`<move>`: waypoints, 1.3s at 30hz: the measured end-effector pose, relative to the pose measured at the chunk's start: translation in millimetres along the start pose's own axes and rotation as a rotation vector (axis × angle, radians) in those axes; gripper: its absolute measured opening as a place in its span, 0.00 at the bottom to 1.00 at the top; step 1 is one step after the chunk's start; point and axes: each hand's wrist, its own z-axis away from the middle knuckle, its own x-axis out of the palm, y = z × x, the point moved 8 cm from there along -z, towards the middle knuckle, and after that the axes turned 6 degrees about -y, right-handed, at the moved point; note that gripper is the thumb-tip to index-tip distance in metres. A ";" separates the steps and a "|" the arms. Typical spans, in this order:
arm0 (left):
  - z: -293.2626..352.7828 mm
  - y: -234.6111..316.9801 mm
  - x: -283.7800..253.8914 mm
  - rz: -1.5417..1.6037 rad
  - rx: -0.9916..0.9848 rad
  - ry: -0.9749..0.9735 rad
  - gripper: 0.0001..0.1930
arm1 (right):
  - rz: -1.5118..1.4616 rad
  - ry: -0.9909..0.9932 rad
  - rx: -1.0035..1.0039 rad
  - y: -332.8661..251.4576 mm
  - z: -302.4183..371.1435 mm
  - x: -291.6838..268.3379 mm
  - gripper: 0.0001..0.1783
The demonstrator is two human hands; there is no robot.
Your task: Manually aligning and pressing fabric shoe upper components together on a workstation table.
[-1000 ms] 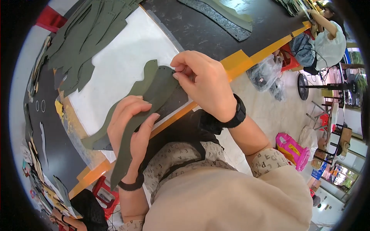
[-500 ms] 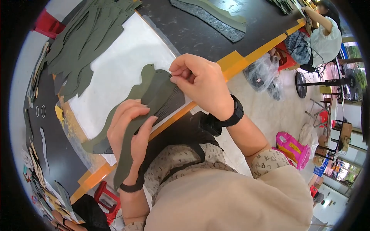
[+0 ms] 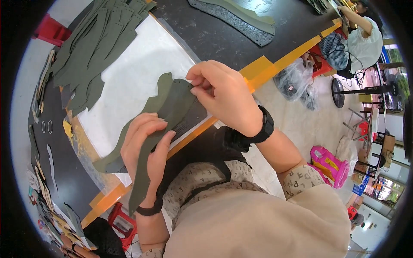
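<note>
A dark green, curved flat strip [image 3: 172, 107] with small holes at its upper end runs between my hands. My left hand [image 3: 144, 137] grips its middle between thumb and fingers, and its tail hangs past my wrist. With thumb and forefinger pinched together, my right hand [image 3: 226, 94] holds the corner of its upper end. Below the strip lie a lighter green wavy piece [image 3: 151, 105] and a dark grey piece [image 3: 197, 115] near the table edge. Both rest on a white sheet [image 3: 129, 69]. My right palm side is hidden.
A heap of overlapping green cut pieces [image 3: 103, 43] covers the far left. Another pair of curved pieces [image 3: 236, 21] lies at the back of the dark table [image 3: 206, 38]. Yellow tape [image 3: 266, 71] lines its edge. A co-worker [image 3: 361, 43] sits at the far right beside a fan [image 3: 337, 92].
The upper part of the strip has come down flatter, covering more of the dark grey piece. My right hand has shifted very slightly; my left hand keeps its grip.
</note>
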 end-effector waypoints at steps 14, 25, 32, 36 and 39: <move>2.5 0.4 2.6 0.021 0.052 0.017 0.12 | 0.008 -0.371 -0.009 -7.5 -23.9 9.1 0.14; 4.1 3.6 -2.0 0.011 0.051 -0.018 0.17 | -0.074 -0.247 0.123 2.4 -22.3 7.5 0.14; 24.4 3.7 -31.6 0.363 0.219 0.252 0.14 | 0.040 -0.232 0.104 -3.5 -24.3 13.0 0.13; 27.6 -7.1 -36.4 0.524 0.062 0.269 0.11 | 0.104 -0.219 0.050 -12.1 -24.9 17.3 0.13; 24.1 -23.8 -35.3 0.895 -0.101 0.262 0.12 | 0.117 -0.210 0.052 -13.9 -24.2 16.7 0.13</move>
